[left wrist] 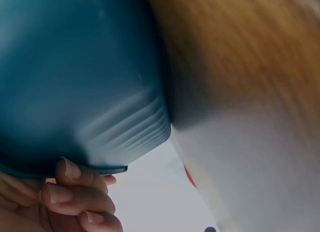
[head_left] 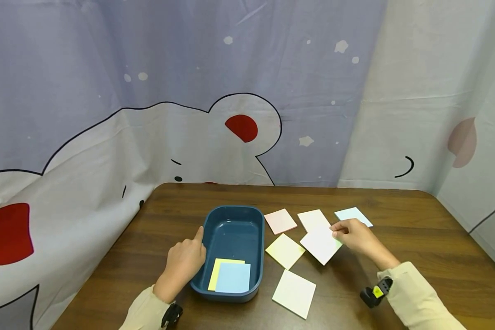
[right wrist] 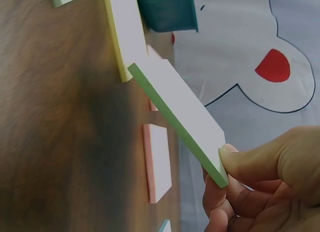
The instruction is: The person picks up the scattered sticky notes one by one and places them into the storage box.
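Observation:
In the head view my left hand (head_left: 184, 259) is at the left side of a dark blue plastic basin (head_left: 258, 229), index finger extended along the rim. The left wrist view shows its other fingers (left wrist: 82, 202) curled against the basin's rim; the thumb cannot be made out. Inside the basin a blue sticky note pad (head_left: 233, 278) overlaps a yellow sticky note pad (head_left: 214, 275). My right hand (head_left: 352, 235) pinches a pale green sticky note pad (right wrist: 182, 109) by one corner between thumb and fingers. The pad is tilted and raised above the table.
Around the held pad on the wooden table (head_left: 181, 201) lie two pink pads, one nearer the basin (head_left: 280, 221) and one behind (head_left: 313, 219), a yellow pad (head_left: 285, 251), a light blue pad (head_left: 354, 214) and a whitish pad (head_left: 294, 293) in front. A printed curtain (head_left: 313, 91) hangs behind.

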`<state>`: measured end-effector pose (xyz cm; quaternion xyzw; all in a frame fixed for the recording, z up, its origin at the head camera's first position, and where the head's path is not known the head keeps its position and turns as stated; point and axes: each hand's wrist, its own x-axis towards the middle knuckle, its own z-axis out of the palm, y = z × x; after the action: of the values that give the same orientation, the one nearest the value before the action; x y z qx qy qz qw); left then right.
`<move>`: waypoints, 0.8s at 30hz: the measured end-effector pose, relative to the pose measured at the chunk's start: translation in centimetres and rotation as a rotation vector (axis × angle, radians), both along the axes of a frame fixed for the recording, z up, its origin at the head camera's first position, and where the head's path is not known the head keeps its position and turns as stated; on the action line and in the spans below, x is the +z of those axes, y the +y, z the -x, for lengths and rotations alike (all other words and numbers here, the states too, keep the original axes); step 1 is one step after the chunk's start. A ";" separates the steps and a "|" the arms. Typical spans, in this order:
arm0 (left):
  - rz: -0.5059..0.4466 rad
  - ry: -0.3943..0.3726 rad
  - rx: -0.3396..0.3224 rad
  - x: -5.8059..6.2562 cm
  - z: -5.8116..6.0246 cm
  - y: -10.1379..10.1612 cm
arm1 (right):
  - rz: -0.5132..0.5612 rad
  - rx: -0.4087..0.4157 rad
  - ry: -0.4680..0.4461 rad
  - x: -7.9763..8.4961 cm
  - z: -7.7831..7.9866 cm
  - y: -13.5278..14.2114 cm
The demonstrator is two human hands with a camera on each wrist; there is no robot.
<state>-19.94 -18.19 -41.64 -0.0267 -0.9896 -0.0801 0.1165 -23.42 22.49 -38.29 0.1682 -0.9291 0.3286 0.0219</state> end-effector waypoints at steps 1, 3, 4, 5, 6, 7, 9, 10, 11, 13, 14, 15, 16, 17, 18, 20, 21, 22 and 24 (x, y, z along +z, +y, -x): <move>0.001 -0.002 0.001 0.0 0.0 0.0 | 0.004 0.002 -0.003 0.2 0.0 -0.1; 0.003 -0.005 0.003 0.0 0.0 0.0 | 0.004 0.004 -0.005 0.6 0.1 -0.4; 0.004 -0.006 0.003 0.0 0.0 0.0 | 0.007 0.002 -0.007 0.8 0.2 -0.6; 0.004 -0.006 0.003 0.0 0.0 0.0 | 0.008 0.006 -0.006 1.0 0.3 -0.8; 0.005 -0.004 0.002 0.0 0.0 0.0 | 0.009 0.010 -0.002 1.2 0.4 -0.9; 0.006 -0.002 0.002 0.0 0.0 0.0 | 0.010 0.014 -0.001 1.3 0.5 -1.1; 0.005 0.003 0.001 0.0 0.0 0.0 | 0.017 0.024 0.003 1.7 0.6 -1.5; 0.005 0.005 0.000 0.0 0.0 0.0 | 0.020 0.029 0.006 1.9 0.7 -1.8; 0.005 0.008 -0.001 0.0 0.0 0.0 | 0.023 0.033 0.008 2.1 0.7 -2.1; 0.005 0.012 -0.001 0.0 0.0 0.0 | 0.036 0.043 -0.002 2.5 0.8 -2.7; 0.005 0.013 -0.003 0.0 0.0 0.0 | 0.045 0.049 -0.009 2.6 0.9 -3.0; 0.005 0.015 -0.003 0.0 0.0 0.0 | 0.050 0.054 -0.015 2.8 0.9 -3.3; 0.006 0.018 -0.005 0.0 0.0 0.0 | 0.055 0.059 -0.026 3.0 1.0 -3.6; 0.007 0.021 -0.006 0.0 0.0 0.0 | 0.063 0.064 -0.037 3.2 1.0 -4.0; 0.008 0.024 -0.008 0.0 0.0 0.0 | 0.071 0.068 -0.047 3.4 1.0 -4.4; 0.009 0.028 -0.014 0.0 0.0 0.0 | 0.086 0.079 -0.068 3.7 1.0 -5.1; 0.009 0.030 -0.015 0.0 -0.1 -0.1 | 0.092 0.085 -0.079 3.9 1.0 -5.4; 0.009 0.033 -0.017 0.0 -0.1 -0.1 | 0.106 0.092 -0.094 4.0 1.0 -5.8; 0.008 0.035 -0.017 0.0 -0.1 -0.1 | 0.128 0.104 -0.118 4.2 1.0 -6.5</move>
<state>-19.83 -18.27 -41.66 -0.0368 -0.9875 -0.0768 0.1328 -24.38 15.99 -34.04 0.1946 -0.8960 0.3972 -0.0394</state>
